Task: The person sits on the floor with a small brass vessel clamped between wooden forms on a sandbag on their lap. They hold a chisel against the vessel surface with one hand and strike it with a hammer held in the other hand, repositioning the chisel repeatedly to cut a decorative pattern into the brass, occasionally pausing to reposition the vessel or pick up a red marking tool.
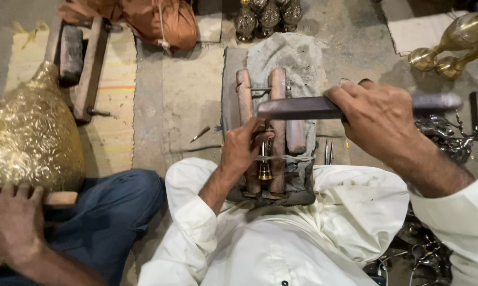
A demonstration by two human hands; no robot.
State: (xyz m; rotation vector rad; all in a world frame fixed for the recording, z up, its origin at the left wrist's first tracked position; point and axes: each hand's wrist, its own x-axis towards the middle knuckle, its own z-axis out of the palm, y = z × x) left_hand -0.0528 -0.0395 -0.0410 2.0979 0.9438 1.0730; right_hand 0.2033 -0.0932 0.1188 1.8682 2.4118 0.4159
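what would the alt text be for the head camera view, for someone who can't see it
Seen from above, a person in white sleeves raises a dark flat bar in the right hand while the left hand pinches a thin tool over a small brass piece set between two wooden rails. At left, another person's hand steadies a large embossed brass vessel.

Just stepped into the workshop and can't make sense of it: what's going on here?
A person in white sits on the floor at a wooden clamp. The left hand steadies a small brass piece set between the clamp's bars, while the right hand holds a dark flat bar raised above it. At the left edge, another person's hand rests by a large embossed brass vessel.
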